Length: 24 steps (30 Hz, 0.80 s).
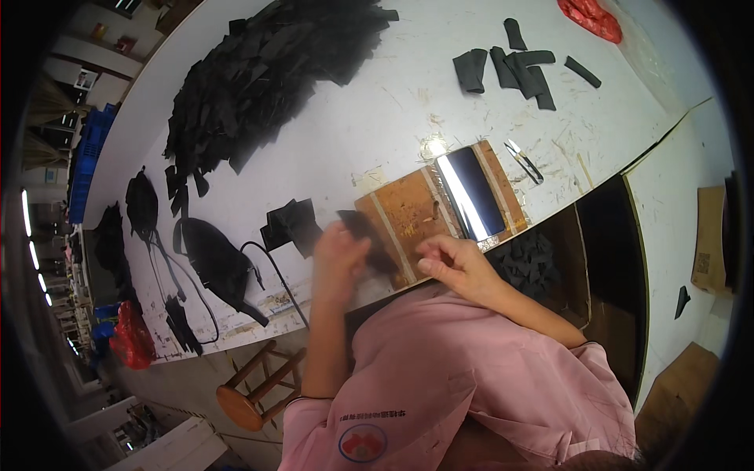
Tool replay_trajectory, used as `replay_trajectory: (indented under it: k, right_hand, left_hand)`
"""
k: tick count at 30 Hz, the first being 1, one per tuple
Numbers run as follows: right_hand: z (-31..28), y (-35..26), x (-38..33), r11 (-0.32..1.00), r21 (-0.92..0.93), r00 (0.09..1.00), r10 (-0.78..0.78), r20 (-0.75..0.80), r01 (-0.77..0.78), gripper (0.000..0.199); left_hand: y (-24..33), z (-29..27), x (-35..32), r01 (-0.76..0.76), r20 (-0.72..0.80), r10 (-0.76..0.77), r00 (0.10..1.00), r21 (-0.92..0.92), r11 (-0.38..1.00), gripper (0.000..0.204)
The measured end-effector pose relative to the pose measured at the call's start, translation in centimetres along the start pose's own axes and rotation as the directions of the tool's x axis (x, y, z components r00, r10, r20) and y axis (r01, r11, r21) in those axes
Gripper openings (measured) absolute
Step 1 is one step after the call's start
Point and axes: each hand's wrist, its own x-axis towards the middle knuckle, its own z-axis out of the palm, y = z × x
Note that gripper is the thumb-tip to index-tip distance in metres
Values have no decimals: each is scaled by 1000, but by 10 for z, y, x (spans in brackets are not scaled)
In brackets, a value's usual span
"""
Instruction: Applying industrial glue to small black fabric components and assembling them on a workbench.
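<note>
My left hand [339, 257] is smeared by motion near the front edge of the table, its fingers closed on a blurred black fabric piece [375, 245]. The piece hangs over the left part of a wooden board [402, 212]. My right hand [457, 263] is at the board's front edge, fingers loosely curled and thumb a little apart from them; I see nothing between them. A dark glossy rectangular plate [471, 192] lies on the board's right part. Left of my left hand lies a small stack of black fabric pieces [290, 224].
A large heap of black pieces [259, 86] covers the far left. Black bundles with cords [216, 259] lie at left. Thread snips [525, 162] rest right of the board; several dark strips [514, 69] lie beyond. An open drawer [534, 263] holds dark scraps. A wooden stool [250, 396] stands below.
</note>
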Motion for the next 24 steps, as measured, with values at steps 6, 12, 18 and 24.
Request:
replay_trajectory:
  k: [6, 12, 18, 24]
  right_hand:
    - [7, 0, 7, 980, 174, 992, -78, -99, 94, 14]
    - [8, 15, 2, 967, 242, 968, -18, -250, 81, 12]
    - [7, 5, -2, 973, -57, 935, -232, -267, 225, 9]
    - [2, 9, -8, 968, -36, 915, -246, -320, 247, 7]
  left_hand:
    - [-2, 43, -27, 24, 150, -19, 988, -34, 999, 29]
    - [-14, 54, -29, -123, -15, 122, 992, -33, 992, 30]
    - [-20, 61, -28, -240, -22, 247, 969, 176, 955, 19]
    - [-18, 55, -23, -146, 5, 146, 989, 67, 987, 9]
